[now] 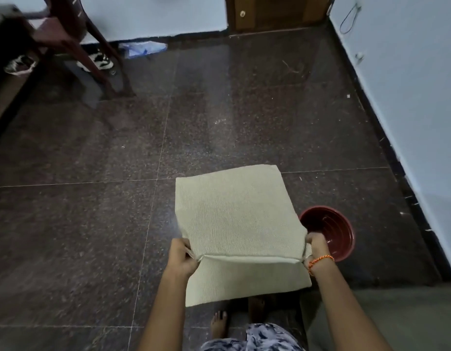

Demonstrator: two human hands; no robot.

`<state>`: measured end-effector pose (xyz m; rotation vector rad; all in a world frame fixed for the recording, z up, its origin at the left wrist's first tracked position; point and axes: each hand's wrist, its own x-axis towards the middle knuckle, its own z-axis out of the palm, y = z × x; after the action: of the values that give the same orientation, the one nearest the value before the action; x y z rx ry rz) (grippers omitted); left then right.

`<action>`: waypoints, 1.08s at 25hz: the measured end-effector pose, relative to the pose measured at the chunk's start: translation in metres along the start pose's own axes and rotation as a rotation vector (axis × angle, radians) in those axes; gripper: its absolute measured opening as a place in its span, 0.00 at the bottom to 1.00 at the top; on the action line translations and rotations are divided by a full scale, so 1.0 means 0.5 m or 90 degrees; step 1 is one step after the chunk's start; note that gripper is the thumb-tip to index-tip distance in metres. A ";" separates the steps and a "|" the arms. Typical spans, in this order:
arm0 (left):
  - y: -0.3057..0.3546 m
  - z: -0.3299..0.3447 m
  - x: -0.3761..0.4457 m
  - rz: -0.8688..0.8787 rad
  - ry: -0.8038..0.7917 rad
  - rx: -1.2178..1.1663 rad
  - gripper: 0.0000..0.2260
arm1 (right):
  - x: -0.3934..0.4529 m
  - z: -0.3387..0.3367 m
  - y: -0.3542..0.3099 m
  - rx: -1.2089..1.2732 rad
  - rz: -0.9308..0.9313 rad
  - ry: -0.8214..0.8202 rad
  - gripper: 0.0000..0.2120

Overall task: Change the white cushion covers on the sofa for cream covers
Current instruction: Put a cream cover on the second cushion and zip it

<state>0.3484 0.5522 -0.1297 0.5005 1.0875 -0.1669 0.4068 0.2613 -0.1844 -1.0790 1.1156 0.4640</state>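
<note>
Dark speckled stone floor (93,153) meets pale blue walls (409,84); a maroon chair (67,29) stands near a wooden door (275,13).

You hold the cushion cover (241,224) above the floor (93,211) in front of you, your left hand (182,257) at its left edge, your right hand (316,249) at its right. A basin (332,229) sits on the floor just right of it. A chair (75,39) stands far left, near the back wall (156,16).

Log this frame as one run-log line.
left hand: grips cream woven cushion cover | right hand: grips opposite edge | cover: held flat above dark floor
</note>
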 end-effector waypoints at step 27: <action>-0.093 -0.081 -0.338 -0.208 -0.537 0.551 0.09 | -0.630 -0.232 0.591 0.601 -0.184 0.222 0.10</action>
<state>0.2200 0.5117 -0.0102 0.9023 0.2041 -1.0645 -0.0076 0.3542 -0.0441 -0.4583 1.2494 -0.4809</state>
